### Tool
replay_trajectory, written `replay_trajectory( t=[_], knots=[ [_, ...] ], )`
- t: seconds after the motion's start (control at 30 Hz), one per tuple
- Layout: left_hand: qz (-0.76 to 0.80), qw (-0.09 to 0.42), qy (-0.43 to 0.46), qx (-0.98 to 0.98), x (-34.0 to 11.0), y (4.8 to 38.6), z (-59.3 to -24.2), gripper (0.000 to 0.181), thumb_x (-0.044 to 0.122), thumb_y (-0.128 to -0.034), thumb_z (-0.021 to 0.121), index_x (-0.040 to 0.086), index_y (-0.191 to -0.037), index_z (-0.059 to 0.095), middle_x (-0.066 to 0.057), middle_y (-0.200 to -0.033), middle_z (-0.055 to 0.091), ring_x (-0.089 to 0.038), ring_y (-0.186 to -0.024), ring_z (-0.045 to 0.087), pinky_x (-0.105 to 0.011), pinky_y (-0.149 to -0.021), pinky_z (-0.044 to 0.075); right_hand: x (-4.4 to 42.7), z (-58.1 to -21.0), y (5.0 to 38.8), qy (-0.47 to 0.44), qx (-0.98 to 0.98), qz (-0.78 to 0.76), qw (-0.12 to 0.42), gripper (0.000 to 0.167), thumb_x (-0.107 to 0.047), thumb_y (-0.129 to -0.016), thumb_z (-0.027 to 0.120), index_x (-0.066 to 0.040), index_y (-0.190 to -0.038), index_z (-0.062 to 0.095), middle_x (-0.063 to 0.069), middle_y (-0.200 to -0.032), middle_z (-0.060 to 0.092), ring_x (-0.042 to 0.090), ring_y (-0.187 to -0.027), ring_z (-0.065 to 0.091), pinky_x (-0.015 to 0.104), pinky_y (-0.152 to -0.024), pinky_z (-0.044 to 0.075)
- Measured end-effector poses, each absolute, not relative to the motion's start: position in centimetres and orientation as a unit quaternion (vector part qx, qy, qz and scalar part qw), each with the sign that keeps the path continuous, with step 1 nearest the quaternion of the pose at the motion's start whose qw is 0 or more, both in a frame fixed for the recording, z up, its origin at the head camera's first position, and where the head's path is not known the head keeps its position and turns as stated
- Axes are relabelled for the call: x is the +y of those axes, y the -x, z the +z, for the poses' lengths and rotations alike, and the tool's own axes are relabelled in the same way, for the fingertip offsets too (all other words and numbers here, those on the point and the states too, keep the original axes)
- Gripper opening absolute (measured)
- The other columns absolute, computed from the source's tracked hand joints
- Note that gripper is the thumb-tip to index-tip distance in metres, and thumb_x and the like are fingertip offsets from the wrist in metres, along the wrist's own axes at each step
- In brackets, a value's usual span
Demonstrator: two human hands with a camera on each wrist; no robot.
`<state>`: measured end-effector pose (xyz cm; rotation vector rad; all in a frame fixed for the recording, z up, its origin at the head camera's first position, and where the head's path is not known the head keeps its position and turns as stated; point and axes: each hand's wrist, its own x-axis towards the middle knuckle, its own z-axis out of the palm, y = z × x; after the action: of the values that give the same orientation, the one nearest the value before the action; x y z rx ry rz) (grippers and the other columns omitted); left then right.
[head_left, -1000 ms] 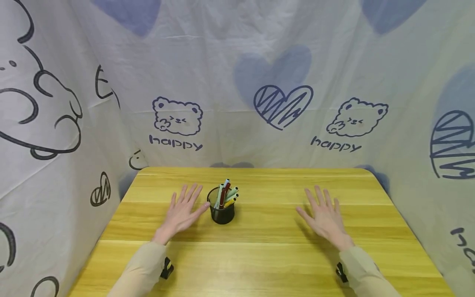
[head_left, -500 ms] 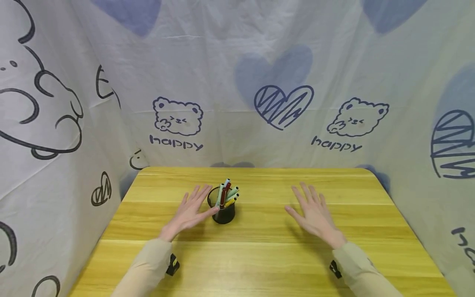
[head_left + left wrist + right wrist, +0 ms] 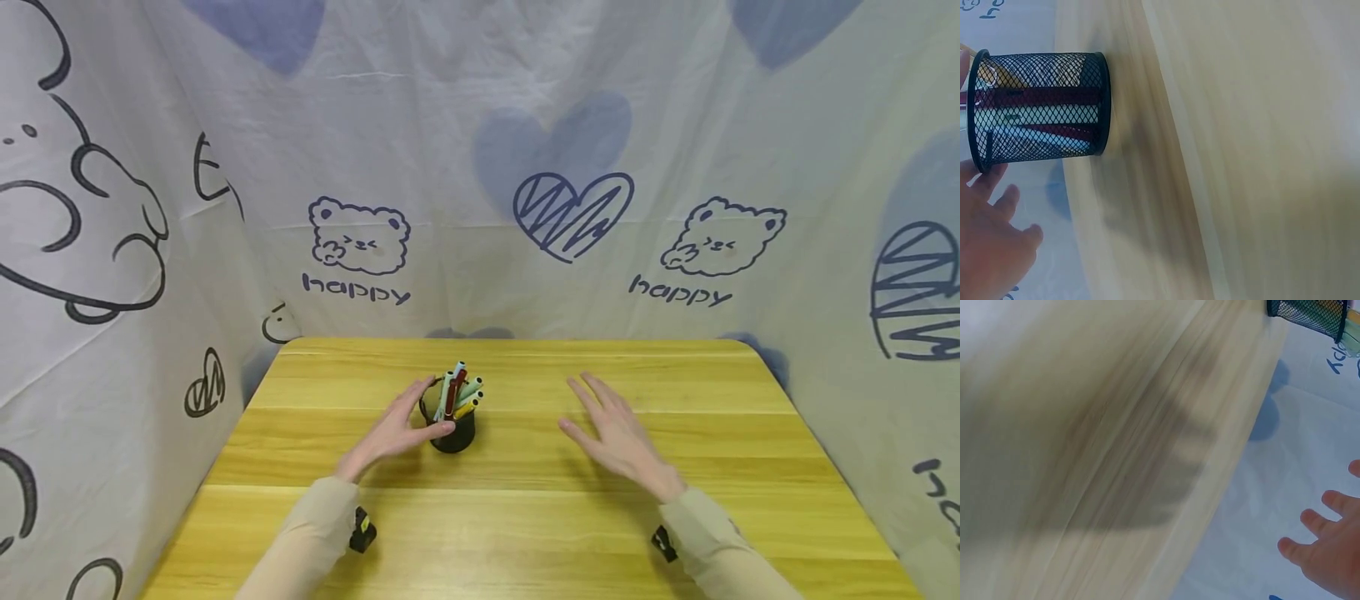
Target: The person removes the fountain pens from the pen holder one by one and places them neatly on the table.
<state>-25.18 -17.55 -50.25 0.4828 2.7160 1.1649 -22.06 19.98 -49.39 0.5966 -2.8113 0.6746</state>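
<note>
A black mesh pen holder [image 3: 459, 438] stands upright on the wooden table, filled with several pens [image 3: 452, 397] in pale green, dark red and yellow. My left hand [image 3: 392, 431] is at its left side, thumb across the front and fingers by the rim. In the left wrist view, fingers of that hand [image 3: 991, 244] lie close to the rim of the mesh holder [image 3: 1041, 112]; whether they touch it I cannot tell. My right hand [image 3: 621, 435] hovers over the table to the right, fingers spread and holding nothing. Only part of the holder [image 3: 1313, 314] shows in the right wrist view.
The yellow wooden table [image 3: 510, 533] has rounded far corners. Behind it and at both sides hangs a white curtain [image 3: 465, 250] printed with hearts, bears and lettering. Small black devices sit at both wrists, such as the left wrist device [image 3: 363, 531].
My left hand has moved right, from beside the pen holder to its side, with the thumb now in front of it. My right hand has shifted left toward the holder. The holder stays put.
</note>
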Motion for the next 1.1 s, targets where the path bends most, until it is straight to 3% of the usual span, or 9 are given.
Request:
replay_trajectory(
  t=[0.2, 0.43, 0.83, 1.1],
  knots=[
    [0.450, 0.077, -0.146, 0.878, -17.3, 25.4, -50.3, 0.099, 0.044, -0.0837, 0.080, 0.013, -0.160, 0.025, -0.016, -0.165, 0.028, -0.041, -0.151, 0.029, -0.062, -0.121, 0.026, 19.5, -49.4, 21.9, -0.209, -0.939, 0.261, 0.086, 0.069, -0.045, -0.101, 0.055, -0.014, -0.158, 0.033, 0.020, -0.163, 0.030, 0.046, -0.147, 0.033, 0.070, -0.116, 0.028],
    [0.532, 0.091, -0.137, 0.830, -16.9, 25.7, -50.6, 0.096, 0.027, -0.0819, 0.084, 0.005, -0.156, 0.027, -0.019, -0.162, 0.032, -0.044, -0.147, 0.036, -0.057, -0.123, 0.028, 18.7, -50.0, 22.0, -0.224, -0.920, 0.310, 0.088, 0.062, -0.039, -0.100, 0.060, -0.013, -0.153, 0.043, 0.019, -0.155, 0.042, 0.043, -0.142, 0.041, 0.070, -0.110, 0.037],
    [0.558, 0.097, -0.121, 0.815, -16.6, 25.6, -51.4, 0.094, 0.026, -0.0771, 0.088, 0.008, -0.150, 0.032, -0.020, -0.157, 0.039, -0.041, -0.147, 0.036, -0.062, -0.120, 0.029, 16.4, -50.0, 22.1, -0.262, -0.875, 0.401, 0.069, 0.051, -0.026, -0.096, 0.067, -0.011, -0.144, 0.054, 0.014, -0.134, 0.056, 0.032, -0.118, 0.058, 0.056, -0.100, 0.051],
    [0.568, 0.102, -0.138, 0.805, -16.6, 25.4, -51.6, 0.094, 0.026, -0.0775, 0.088, 0.014, -0.153, 0.034, -0.012, -0.157, 0.041, -0.039, -0.147, 0.037, -0.060, -0.118, 0.034, 14.4, -49.8, 22.4, -0.276, -0.843, 0.458, 0.058, 0.044, -0.020, -0.094, 0.071, -0.007, -0.135, 0.061, 0.010, -0.117, 0.064, 0.027, -0.102, 0.062, 0.047, -0.088, 0.058]
  ],
)
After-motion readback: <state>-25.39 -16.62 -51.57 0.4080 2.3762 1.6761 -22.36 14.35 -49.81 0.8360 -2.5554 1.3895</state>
